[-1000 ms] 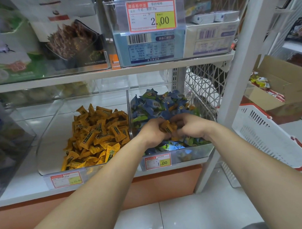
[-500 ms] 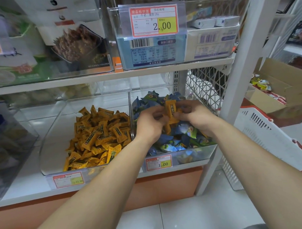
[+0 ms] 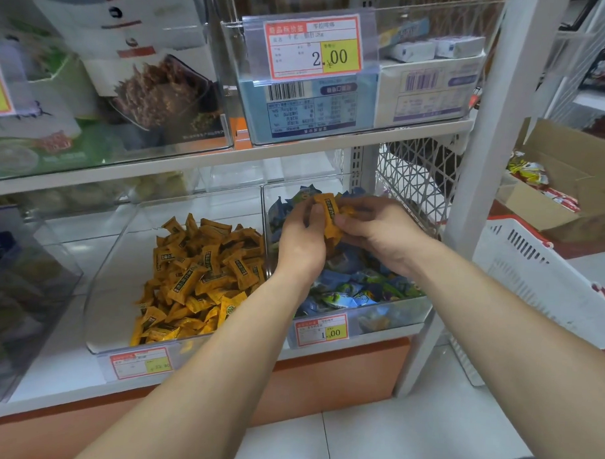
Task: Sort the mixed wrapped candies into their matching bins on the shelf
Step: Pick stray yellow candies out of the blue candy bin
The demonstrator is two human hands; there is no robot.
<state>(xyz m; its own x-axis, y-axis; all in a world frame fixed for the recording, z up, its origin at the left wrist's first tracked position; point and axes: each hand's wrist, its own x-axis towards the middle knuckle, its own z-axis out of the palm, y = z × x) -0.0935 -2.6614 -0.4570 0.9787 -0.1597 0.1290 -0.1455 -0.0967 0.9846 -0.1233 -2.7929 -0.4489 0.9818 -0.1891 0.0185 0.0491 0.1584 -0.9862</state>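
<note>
1. **Grip.** The left hand (image 3: 302, 239) and right hand (image 3: 383, 235) meet with their fingers curled round a small bunch of orange candies (image 3: 330, 215). The thumbs pinch the top wrapper, which stands nearly upright. How many pieces lie inside the grip cannot be told.
2. **Position.** The bunch is held above the blue bin (image 3: 394, 315), with the blue candies (image 3: 343, 285) directly beneath the grip.
3. **Destination.** The orange bin (image 3: 115, 257) lies to the left of the grip, past the clear divider (image 3: 264, 228) just beside the left wrist. Its orange pile (image 3: 203, 277) sits below and left of the grip.
4. **Step in hand (judged).** The strays are being gathered for transfer to the orange bin.
5. **Method.** Close one hand fully round the bunch before the other lets go. Lift clear of the divider's top edge, then carry the bunch left. Release low over the pile so that no piece bounces out.
6. **Check.** Before moving, make sure no blue wrapper is caught under the fingers on the hidden underside of the grip.
7. **Risk.** Slick wrappers can slip from a loose two-handed hold and fall back among the blue candies below.
</note>
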